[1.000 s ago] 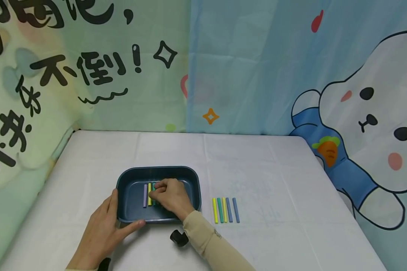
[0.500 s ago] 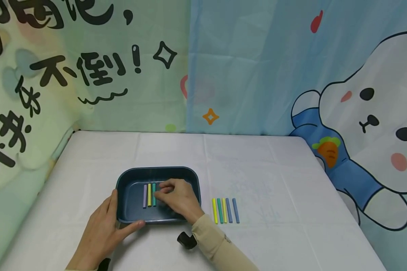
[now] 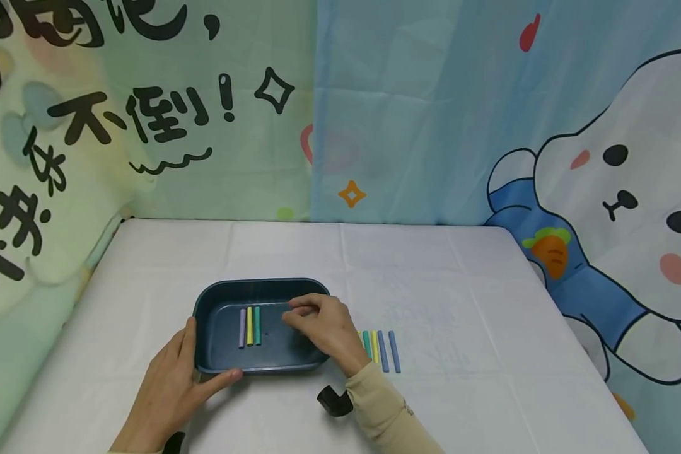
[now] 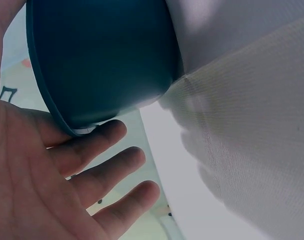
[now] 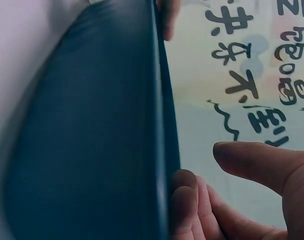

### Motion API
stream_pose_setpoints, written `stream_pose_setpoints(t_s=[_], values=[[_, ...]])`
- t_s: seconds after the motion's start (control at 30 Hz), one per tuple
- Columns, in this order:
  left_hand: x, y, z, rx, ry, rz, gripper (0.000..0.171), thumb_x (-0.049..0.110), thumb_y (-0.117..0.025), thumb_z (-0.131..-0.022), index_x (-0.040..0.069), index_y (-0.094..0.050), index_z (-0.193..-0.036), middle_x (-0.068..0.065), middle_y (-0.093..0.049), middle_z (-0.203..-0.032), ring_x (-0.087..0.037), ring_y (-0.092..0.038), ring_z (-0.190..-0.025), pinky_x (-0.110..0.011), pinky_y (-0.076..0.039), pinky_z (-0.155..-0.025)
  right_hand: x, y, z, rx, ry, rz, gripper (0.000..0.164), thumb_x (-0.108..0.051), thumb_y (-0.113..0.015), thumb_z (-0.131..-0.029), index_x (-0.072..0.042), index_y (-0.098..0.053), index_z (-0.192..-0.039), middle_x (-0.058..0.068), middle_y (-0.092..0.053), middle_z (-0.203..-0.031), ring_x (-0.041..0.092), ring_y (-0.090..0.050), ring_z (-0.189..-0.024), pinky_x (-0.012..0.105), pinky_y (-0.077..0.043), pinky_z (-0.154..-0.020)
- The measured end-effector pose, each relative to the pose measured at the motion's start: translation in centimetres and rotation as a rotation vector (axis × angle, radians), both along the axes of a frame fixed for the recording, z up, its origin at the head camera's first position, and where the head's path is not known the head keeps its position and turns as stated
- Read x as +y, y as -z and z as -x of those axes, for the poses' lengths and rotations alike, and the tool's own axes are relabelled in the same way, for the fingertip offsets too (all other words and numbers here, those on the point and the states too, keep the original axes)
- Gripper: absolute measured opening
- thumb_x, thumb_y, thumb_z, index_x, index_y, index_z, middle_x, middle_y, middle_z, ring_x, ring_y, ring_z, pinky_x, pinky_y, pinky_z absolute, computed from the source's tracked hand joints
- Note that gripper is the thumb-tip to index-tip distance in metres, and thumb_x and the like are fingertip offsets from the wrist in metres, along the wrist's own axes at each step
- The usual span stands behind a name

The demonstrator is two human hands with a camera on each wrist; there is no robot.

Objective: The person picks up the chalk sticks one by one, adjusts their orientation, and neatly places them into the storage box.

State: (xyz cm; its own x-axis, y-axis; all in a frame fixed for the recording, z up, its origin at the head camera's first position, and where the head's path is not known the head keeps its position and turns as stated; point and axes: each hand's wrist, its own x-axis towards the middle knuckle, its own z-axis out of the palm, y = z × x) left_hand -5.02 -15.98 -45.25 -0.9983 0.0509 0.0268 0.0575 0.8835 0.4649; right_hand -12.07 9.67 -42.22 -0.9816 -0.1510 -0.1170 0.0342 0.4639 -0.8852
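A dark blue tray (image 3: 221, 350) lies on the white-covered table. In its left half stand side by side a purple stick (image 3: 242, 328), a yellow stick (image 3: 250, 326) and a green stick (image 3: 258, 326), all slim like chalk. My left hand (image 3: 167, 381) steadies the tray's front-left corner, thumb along the front and fingers against the left side. In the left wrist view the hand's fingers (image 4: 111, 165) are spread and fairly straight. My right hand (image 3: 326, 325) hovers over the tray's right side, fingers bent, holding nothing; the right wrist view shows its thumb (image 5: 252, 157) apart from the other fingers.
Right of the tray, several similar sticks lie in a row on the tablecloth (image 3: 459, 391), including a blue stick (image 3: 395, 352); the right hand partly covers the leftmost. A black wrist device (image 3: 335, 401) sits at the right sleeve. A printed cloth backdrop (image 3: 408, 126) rises behind the table.
My right hand has moved right, away from the sticks in the tray, uncovering the green one. It now overlaps the loose row's left end. The left hand and tray stay put.
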Motion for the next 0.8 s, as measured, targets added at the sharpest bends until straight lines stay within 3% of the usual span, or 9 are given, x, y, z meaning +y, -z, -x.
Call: stream_pose_setpoints(t_s=[0.43, 0.63, 0.8], values=[[0.1, 0.0, 0.0, 0.004, -0.014, 0.006, 0.128, 0.078, -0.068, -0.078, -0.013, -0.020, -0.155, -0.037, -0.041, -0.146, -0.049, -0.046, -0.130, -0.062, -0.041, -0.105, 3.7, -0.6, -0.2, 0.003, 0.116, 0.054, 0.032, -0.025, -0.078, -0.089, -0.010, -0.075, -0.117, 0.001, -0.072, -0.100, 0.016, -0.066, -0.086, 0.032, -0.056, -0.077], [0.2, 0.0, 0.1, -0.016, -0.023, 0.016, 0.130, 0.079, -0.067, -0.077, -0.012, -0.018, -0.156, -0.037, -0.040, -0.147, -0.050, -0.045, -0.131, -0.063, -0.040, -0.106, 5.2, -0.4, -0.6, -0.043, 0.163, 0.108, 0.034, -0.024, -0.079, -0.089, -0.010, -0.074, -0.120, 0.004, -0.072, -0.104, 0.017, -0.069, -0.090, 0.037, -0.058, -0.082], [0.2, 0.0, 0.1, -0.020, -0.026, 0.017, 0.131, 0.080, -0.067, -0.077, -0.012, -0.018, -0.156, -0.037, -0.039, -0.148, -0.050, -0.045, -0.132, -0.062, -0.040, -0.106, 6.6, -0.3, -0.8, -0.035, 0.207, 0.057, 0.034, -0.025, -0.079, -0.088, -0.011, -0.075, -0.119, 0.004, -0.073, -0.103, 0.021, -0.071, -0.088, 0.035, -0.058, -0.079]])
